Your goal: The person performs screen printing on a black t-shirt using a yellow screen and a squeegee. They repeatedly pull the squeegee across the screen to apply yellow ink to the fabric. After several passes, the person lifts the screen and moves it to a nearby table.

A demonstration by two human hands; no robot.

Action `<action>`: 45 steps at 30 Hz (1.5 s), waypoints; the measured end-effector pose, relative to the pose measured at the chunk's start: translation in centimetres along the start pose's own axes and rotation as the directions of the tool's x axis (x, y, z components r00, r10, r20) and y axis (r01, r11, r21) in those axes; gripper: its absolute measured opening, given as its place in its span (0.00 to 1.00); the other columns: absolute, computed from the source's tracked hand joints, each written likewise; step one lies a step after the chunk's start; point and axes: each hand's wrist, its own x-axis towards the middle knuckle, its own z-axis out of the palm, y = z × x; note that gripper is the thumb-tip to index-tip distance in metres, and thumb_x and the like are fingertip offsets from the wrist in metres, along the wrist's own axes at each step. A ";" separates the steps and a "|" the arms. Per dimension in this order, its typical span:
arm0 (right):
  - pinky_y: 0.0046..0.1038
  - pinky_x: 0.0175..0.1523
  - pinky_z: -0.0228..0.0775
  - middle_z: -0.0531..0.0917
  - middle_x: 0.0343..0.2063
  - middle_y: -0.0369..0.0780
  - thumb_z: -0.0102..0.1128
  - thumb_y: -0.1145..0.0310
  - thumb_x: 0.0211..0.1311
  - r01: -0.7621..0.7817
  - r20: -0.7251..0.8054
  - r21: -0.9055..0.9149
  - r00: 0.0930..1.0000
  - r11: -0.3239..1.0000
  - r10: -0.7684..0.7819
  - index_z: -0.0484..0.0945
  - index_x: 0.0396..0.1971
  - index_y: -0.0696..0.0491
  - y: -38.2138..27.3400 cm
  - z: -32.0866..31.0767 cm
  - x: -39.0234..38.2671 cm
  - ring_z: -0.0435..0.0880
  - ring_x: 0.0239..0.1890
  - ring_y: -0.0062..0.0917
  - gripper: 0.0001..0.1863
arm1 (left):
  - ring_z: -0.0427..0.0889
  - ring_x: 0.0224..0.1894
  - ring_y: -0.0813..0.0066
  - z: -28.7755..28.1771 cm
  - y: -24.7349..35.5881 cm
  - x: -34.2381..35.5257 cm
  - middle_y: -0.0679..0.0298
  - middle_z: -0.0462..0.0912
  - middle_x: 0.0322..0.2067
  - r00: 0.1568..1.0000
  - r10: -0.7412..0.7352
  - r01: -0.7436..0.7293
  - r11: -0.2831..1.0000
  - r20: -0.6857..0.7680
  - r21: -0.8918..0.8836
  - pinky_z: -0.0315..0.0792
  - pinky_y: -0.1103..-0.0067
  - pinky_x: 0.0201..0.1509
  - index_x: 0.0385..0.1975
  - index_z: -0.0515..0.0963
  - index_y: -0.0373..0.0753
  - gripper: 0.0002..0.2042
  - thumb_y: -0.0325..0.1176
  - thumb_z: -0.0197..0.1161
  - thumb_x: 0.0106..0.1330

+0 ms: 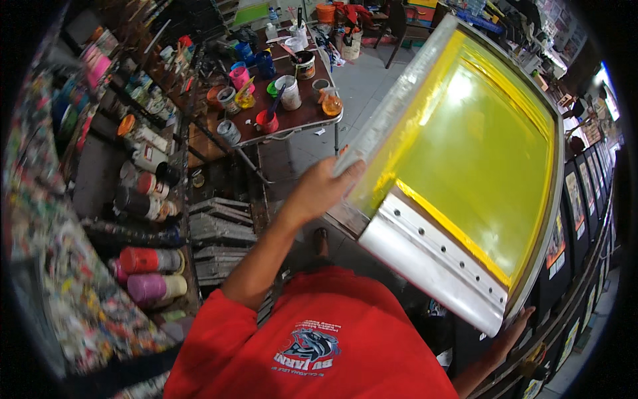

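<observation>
A large screen printing frame (478, 153) with yellow-green mesh, bordered by yellow tape, is tilted in front of me on the right. Along its near side runs a silvery metal bar (432, 269) with several dark screw holes. My left hand (325, 187) grips the frame's near left corner, thumb on top and the other fingers hidden underneath. At the near right corner, my right hand (513, 332) supports the frame's edge; most of its fingers are hidden or only partly seen.
A brown table (292, 126) at the back left carries several paint pots and cups. Shelves of paint bottles (153, 272) line the left side. Racks holding black printed pieces (575, 193) stretch along the right. Grey metal slats (222, 223) stand below the table.
</observation>
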 end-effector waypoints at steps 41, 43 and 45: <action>0.38 0.63 0.61 0.73 0.56 0.42 0.38 0.36 0.70 0.267 0.653 0.012 0.727 0.963 -0.210 0.69 0.59 0.58 -33.5 74.5 70.4 0.70 0.58 0.32 0.38 | 0.65 0.66 0.64 -14.3 3.6 72.7 0.51 0.67 0.64 0.876 0.002 -0.120 0.969 -0.482 -0.214 0.56 0.72 0.70 0.67 0.59 0.27 0.53 0.77 0.36 0.61; 0.36 0.63 0.62 0.74 0.56 0.43 0.37 0.36 0.71 0.353 0.728 -0.044 0.652 0.935 -0.212 0.68 0.60 0.59 -35.8 80.8 72.4 0.71 0.59 0.32 0.39 | 0.67 0.64 0.63 -16.2 4.9 75.5 0.52 0.67 0.63 0.859 -0.020 -0.147 0.948 -0.512 -0.283 0.58 0.72 0.69 0.67 0.58 0.28 0.52 0.76 0.38 0.61; 0.35 0.64 0.62 0.74 0.57 0.44 0.36 0.36 0.71 0.422 0.746 -0.094 0.629 0.902 -0.216 0.67 0.60 0.61 -36.2 87.4 76.2 0.71 0.59 0.32 0.40 | 0.67 0.65 0.64 -16.9 4.9 79.5 0.53 0.67 0.64 0.860 -0.011 -0.210 0.903 -0.510 -0.374 0.57 0.72 0.69 0.68 0.56 0.29 0.50 0.73 0.41 0.63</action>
